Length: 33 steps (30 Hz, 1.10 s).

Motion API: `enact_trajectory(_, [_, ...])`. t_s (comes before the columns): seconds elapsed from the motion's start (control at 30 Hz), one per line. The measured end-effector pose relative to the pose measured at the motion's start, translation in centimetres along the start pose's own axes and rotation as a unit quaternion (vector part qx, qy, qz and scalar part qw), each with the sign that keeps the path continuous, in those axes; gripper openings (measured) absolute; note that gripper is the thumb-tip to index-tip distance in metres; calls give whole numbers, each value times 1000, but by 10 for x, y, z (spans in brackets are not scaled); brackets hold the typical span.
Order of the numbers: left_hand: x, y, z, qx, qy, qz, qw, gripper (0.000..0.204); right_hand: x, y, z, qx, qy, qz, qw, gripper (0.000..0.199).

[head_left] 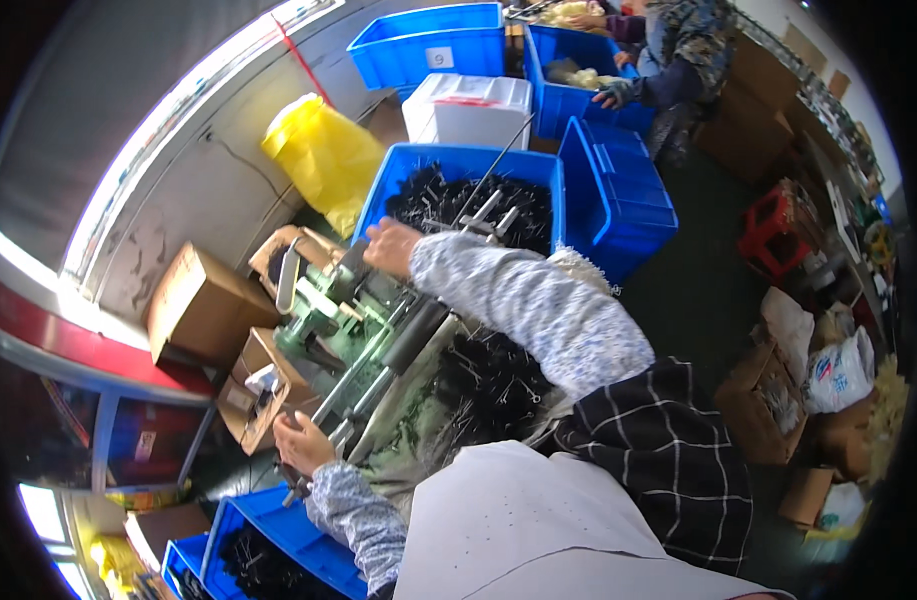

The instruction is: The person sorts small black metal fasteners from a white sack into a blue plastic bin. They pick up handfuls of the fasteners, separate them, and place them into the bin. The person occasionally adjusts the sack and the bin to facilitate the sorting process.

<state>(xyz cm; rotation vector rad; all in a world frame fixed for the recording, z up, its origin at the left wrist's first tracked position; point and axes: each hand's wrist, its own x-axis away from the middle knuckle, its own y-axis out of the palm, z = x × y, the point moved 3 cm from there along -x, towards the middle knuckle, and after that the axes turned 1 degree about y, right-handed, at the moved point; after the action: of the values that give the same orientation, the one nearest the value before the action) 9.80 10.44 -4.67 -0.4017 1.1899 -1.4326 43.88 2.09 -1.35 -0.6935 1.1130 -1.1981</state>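
A green metal machine [343, 325] with long steel rods and a dark cylinder stands in front of me. My left hand [303, 445] is closed at its near end, beside a metal rod; what its fingers grip is hidden. My right hand [390, 247], fingers curled, is at the machine's far end, close to the rim of a blue bin [561, 185]. Anything inside those fingers is too small to make out. That bin holds many black pieces with thin metal shanks [433, 195]. More black pieces [488, 385] lie on a greenish cloth [393, 440] between my arms.
Cardboard boxes [203, 300] and a yellow bag [323, 155] stand left of the machine. Another blue bin [278, 515] with black pieces is at the lower left. A white box [468, 110] and a tilted blue bin [618, 195] are beyond. A co-worker [678, 70] handles things at the back.
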Motion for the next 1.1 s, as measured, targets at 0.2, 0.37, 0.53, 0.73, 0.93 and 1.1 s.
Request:
enact_trajectory(0.2, [3,0,-8,0,-22,-6,1000,29,42,-152,79,35,145,319,936,15])
enact_trajectory(0.37, [5,-3,-12,-11,-31,-1,999,29,90,-253,98,46,201,602,771,16])
enact_trajectory(0.53, [1,7,4,-5,-2,-8,1000,28,91,-68,128,88,344,144,924,25])
enact_trajectory(0.73, [0,6,-15,-16,-27,-12,999,28,144,10,50,-109,339,30,934,28])
enact_trajectory(0.93, [2,2,-12,-25,-12,-26,999,27,143,12,50,-129,350,56,926,17])
enact_trajectory(1.1, [1,2,-6,-25,-30,-35,999,28,154,5,53,-182,355,113,910,30])
